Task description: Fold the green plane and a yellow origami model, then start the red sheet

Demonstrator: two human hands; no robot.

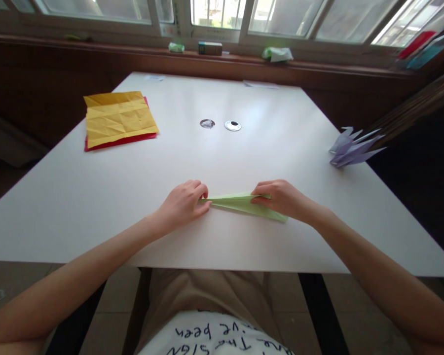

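My left hand (183, 203) pinches the pointed left tip of a folded green paper (244, 204), a narrow grip shut on the paper. My right hand (281, 198) presses its fingers down on the right part of that paper, holding it flat. The green paper lies on the white table (133, 197), near the edge closest to me, between my two hands. Far to my left lies a creased yellow sheet (116, 117) on top of a red sheet (122, 141). Beyond my hands, mid-table, sit two small round cable holes (232, 125). At the right edge rests a pale purple folded paper figure (351, 148), well apart from my hands. Nothing lies between my hands. Behind the table a brown windowsill (318, 64) carries a small box (209, 48) and a crumpled packet (277, 53) under bright windows.
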